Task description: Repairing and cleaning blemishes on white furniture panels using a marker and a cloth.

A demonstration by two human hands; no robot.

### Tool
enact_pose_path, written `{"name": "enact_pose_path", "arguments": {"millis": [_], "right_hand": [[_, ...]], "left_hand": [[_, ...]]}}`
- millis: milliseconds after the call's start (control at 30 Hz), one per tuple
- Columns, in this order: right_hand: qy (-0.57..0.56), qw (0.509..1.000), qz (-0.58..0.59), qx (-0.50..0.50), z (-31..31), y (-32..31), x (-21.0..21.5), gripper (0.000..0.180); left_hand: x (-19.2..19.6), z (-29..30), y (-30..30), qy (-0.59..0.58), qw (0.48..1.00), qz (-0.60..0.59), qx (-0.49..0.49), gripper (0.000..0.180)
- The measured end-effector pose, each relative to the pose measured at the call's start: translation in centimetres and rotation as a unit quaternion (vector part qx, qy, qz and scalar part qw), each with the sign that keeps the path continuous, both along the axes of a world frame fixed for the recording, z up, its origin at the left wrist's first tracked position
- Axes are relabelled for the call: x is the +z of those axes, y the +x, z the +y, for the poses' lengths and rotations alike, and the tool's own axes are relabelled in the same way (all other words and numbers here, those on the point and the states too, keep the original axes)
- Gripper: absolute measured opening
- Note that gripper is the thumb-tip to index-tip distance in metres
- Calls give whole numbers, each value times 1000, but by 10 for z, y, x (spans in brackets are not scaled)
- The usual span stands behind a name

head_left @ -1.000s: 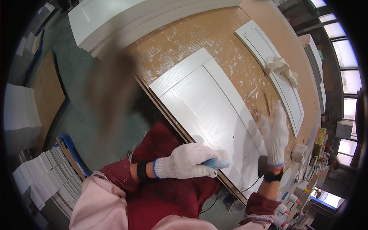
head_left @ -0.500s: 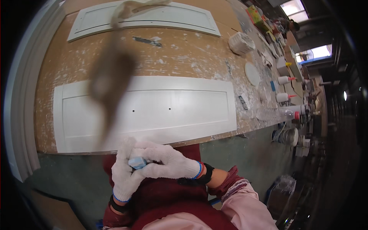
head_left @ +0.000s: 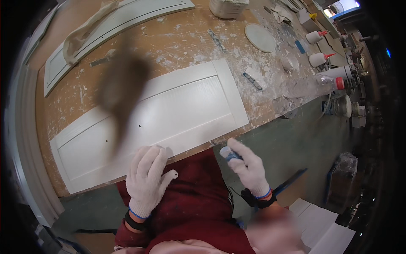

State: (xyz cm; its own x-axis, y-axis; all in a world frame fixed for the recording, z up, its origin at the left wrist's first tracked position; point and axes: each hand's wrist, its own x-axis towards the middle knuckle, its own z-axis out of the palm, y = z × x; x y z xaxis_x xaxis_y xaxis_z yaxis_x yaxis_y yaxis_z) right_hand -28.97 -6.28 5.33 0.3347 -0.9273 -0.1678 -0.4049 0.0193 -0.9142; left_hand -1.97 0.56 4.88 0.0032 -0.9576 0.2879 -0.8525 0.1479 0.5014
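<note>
A white framed door panel [head_left: 177,108] with two small dark holes lies at a slant on the worktable. My left hand [head_left: 146,178], in a white knit glove, rests at the panel's near edge, fingers stretched out and thumb apart, holding nothing. Off the table's front edge, my gloved right hand [head_left: 250,169] pinches a small blue roll [head_left: 230,154] with a pale end. What the roll is made of cannot be made out. A blurred brown shape [head_left: 122,84] close to the camera covers part of the panel.
A second white panel [head_left: 139,19] with a cloth [head_left: 78,40] on it lies at the back left. On the right are a plastic bottle [head_left: 311,86], a round lid [head_left: 260,38], a scraper blade [head_left: 252,80], a white tub [head_left: 228,7] and glue bottles [head_left: 320,59].
My hands were together around the blue roll; now they are apart. The right has carried the roll rightward, while the left has opened onto the panel's edge. The whole view has turned right.
</note>
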Motion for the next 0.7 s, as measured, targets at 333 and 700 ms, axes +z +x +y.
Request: {"name": "enact_pose_path", "arguments": {"millis": [333, 700], "right_hand": [[-258, 955, 141, -35, -83, -2, 5, 42], [-284, 944, 167, -11, -97, 14, -2, 36]], "left_hand": [[-19, -33, -17, 24, 999, -41, 20, 69], [-23, -37, -13, -23, 999, -14, 24, 67]]}}
